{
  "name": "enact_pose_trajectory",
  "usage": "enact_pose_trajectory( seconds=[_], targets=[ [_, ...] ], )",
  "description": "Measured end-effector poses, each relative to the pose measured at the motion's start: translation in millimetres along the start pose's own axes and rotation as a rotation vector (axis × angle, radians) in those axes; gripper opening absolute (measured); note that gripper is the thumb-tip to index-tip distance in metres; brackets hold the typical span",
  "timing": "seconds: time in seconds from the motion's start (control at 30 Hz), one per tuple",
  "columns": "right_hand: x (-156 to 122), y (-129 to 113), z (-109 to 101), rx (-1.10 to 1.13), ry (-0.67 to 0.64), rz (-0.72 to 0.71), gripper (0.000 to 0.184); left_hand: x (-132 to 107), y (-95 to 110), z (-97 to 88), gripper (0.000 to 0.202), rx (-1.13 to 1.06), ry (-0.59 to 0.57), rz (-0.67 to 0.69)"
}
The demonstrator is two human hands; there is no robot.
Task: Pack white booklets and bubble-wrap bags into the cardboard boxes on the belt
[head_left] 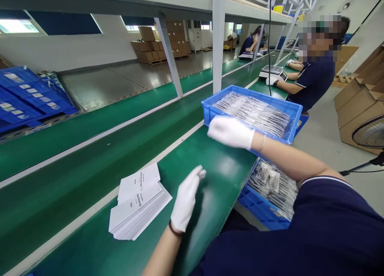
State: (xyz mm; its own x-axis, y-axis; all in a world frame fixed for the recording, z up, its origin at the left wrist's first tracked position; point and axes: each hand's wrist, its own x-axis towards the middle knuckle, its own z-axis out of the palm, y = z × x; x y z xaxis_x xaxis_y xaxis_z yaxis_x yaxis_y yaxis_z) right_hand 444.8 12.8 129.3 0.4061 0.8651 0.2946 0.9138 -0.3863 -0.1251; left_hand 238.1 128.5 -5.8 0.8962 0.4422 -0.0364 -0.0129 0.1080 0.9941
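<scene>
My left hand [186, 199], in a white glove, hovers over the green table [223, 168] with its fingers stretched out and nothing in them. Just left of it lies a fanned stack of white printed leaflets [139, 212], with one leaflet [139, 183] spread out at the far side. My right hand [229, 132], also white-gloved, is in front of the near wall of a blue crate [246, 91]. Blur smears its fingers, so whether they hold anything is unclear. Rows of silvery bubble-wrap pouches [253, 113] fill that crate.
A second blue crate [264, 210] with more pouches sits lower, beside the table edge. The conveyor belt [99, 164] runs along the left, under a white frame post [219, 44]. A co-worker [315, 76] stands by a scale [273, 73]. A fan [370, 134] is at right.
</scene>
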Motion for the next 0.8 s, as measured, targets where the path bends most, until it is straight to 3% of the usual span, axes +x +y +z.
enact_pose_trajectory(
  seconds=[0.07, 0.13, 0.17, 0.23, 0.37, 0.6, 0.8],
  targets=[
    [11, 75, -14, -0.126, -0.068, 0.264, 0.038, -26, -22, -0.4, 0.047, 0.149, -0.087, -0.117],
    [10, 135, -9, -0.259, -0.286, 0.506, 0.041, -45, -42, 0.1, 0.044, 0.305, -0.135, -0.138],
    [7, 156, -1, -0.302, -0.375, 0.568, 0.044, -51, -51, 0.2, 0.043, 0.393, -0.161, -0.109],
    [-1, 182, 21, -0.333, -0.423, 0.647, 0.046, -55, -65, -0.8, 0.039, 0.533, -0.221, -0.015],
    [-5, 194, 49, -0.360, -0.421, 0.704, 0.050, -52, -73, -8.3, 0.036, 0.562, -0.283, 0.046],
    [12, 202, 36, -0.321, -0.573, 0.656, 0.039, -52, -72, -15.4, 0.040, 0.573, -0.310, 0.013],
    [11, 193, 34, -0.243, -0.496, 0.659, 0.038, -47, -71, -16.3, 0.039, 0.581, -0.323, 0.022]
  ],
)
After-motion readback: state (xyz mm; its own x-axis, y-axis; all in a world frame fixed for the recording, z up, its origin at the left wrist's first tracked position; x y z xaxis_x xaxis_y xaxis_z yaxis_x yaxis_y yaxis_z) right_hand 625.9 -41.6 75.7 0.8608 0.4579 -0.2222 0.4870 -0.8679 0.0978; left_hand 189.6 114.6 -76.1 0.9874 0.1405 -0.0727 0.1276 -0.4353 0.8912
